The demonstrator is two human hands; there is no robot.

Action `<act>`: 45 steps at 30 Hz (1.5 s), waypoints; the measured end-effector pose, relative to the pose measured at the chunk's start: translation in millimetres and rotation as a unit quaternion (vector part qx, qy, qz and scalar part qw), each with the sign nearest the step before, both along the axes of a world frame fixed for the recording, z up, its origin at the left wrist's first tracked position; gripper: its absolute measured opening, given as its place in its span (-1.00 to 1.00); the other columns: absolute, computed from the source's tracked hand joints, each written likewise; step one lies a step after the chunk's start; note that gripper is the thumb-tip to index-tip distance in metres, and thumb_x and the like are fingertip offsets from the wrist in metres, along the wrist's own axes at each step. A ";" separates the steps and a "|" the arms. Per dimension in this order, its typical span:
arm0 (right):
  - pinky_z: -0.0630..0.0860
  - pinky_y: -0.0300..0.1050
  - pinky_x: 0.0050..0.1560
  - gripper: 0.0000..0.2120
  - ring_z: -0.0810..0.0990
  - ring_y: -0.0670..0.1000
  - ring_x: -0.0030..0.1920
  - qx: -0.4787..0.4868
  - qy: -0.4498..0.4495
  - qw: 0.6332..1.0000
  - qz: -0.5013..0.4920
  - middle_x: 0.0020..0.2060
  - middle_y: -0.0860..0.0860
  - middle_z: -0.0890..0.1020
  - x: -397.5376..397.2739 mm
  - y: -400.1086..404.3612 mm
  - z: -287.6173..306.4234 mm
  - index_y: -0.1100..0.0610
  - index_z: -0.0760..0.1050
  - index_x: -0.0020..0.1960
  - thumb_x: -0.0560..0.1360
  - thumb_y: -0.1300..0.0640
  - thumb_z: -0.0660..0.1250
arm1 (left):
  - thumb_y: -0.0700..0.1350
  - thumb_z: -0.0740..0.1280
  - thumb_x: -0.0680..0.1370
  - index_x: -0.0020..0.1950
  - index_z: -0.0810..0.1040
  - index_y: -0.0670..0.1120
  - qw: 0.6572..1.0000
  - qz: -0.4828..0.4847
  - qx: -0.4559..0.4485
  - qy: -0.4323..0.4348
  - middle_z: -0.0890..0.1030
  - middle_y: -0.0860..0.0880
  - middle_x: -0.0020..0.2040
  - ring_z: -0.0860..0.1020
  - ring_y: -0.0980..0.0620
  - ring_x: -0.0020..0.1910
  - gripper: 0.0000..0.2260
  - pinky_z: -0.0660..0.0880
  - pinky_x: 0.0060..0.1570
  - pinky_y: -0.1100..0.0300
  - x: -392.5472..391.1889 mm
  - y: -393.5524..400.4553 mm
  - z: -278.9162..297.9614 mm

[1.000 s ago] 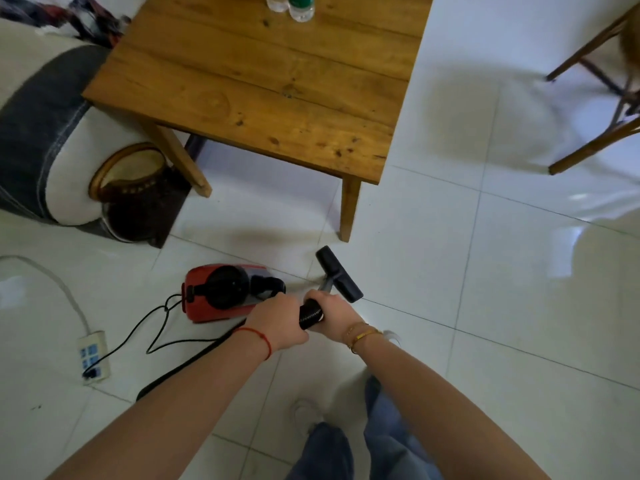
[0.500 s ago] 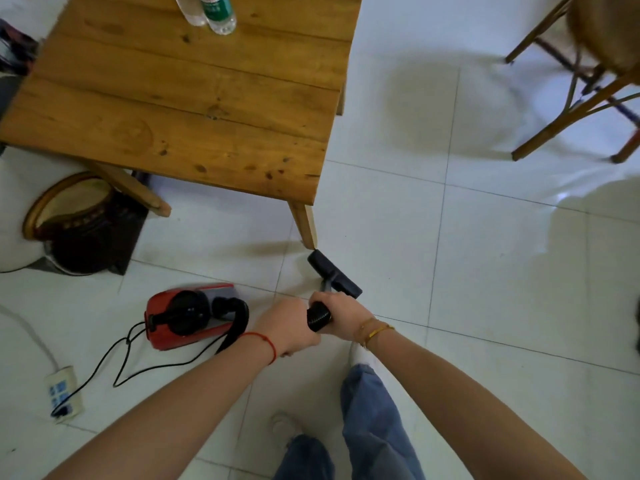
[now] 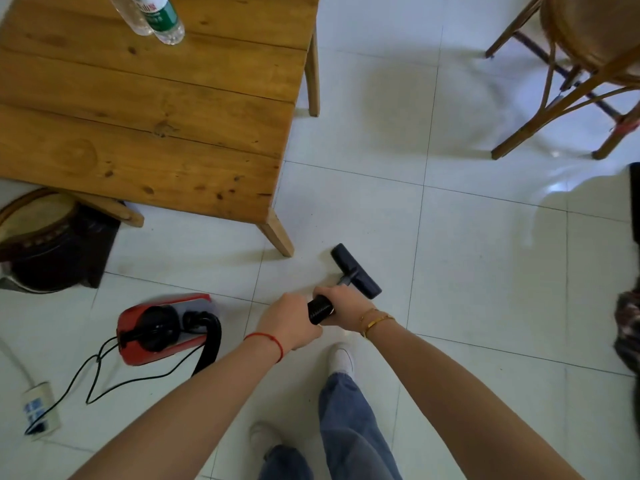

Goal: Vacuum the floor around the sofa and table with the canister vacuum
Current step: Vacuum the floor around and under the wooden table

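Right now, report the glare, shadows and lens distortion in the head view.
Head view: bright glare sheets the floor at the right, under the chair; soft shadows lie beside the table and under the nozzle; the wide lens bows the tile lines and the table's edges; the picture is fairly sharp, though the bottles are cropped at the top edge; both hands, left and right, are evenly lit.

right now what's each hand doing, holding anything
Left hand: closed around the black ribbed vacuum hose.
Right hand: closed around the same hose, nearer the floor nozzle.
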State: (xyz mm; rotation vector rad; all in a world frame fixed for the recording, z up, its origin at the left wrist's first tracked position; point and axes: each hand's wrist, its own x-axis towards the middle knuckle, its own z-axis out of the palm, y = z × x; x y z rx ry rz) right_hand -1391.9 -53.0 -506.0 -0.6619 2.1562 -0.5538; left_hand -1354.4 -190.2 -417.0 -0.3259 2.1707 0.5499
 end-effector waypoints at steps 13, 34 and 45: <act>0.51 -0.01 0.07 -0.77 0.52 0.05 -0.06 -0.005 0.030 0.999 0.038 -0.04 0.06 0.57 -109.3 19.2 -28.7 0.11 0.46 0.01 0.40 0.19 0.43 | -0.06 0.37 0.42 -0.04 0.53 -0.10 0.995 0.089 0.014 0.034 0.61 -0.06 -0.25 0.62 -0.04 -0.33 -0.82 0.59 -0.32 0.15 -80.6 33.2 -38.2; 0.53 -0.01 0.03 -0.75 0.56 0.09 -0.06 -0.080 0.036 0.996 -0.026 -0.03 0.06 0.58 -6.1 -37.6 20.1 0.12 0.46 0.05 0.39 0.25 0.38 | -0.15 0.29 0.45 -0.28 0.43 -0.10 0.996 0.086 -0.001 0.000 0.52 -0.05 -0.47 0.49 0.02 -0.57 -0.88 0.41 -0.54 0.26 -5.7 -17.2 3.9; 0.40 -0.18 -0.06 -0.79 0.55 0.09 -0.08 -0.068 0.041 0.996 -0.033 0.01 0.08 0.54 13.0 -30.5 10.0 0.14 0.43 0.04 0.43 0.24 0.35 | -0.16 0.30 0.45 -0.19 0.49 -0.13 0.994 0.102 0.022 -0.011 0.56 -0.07 -0.42 0.52 0.00 -0.56 -0.95 0.48 -0.50 0.23 11.6 -7.9 -2.3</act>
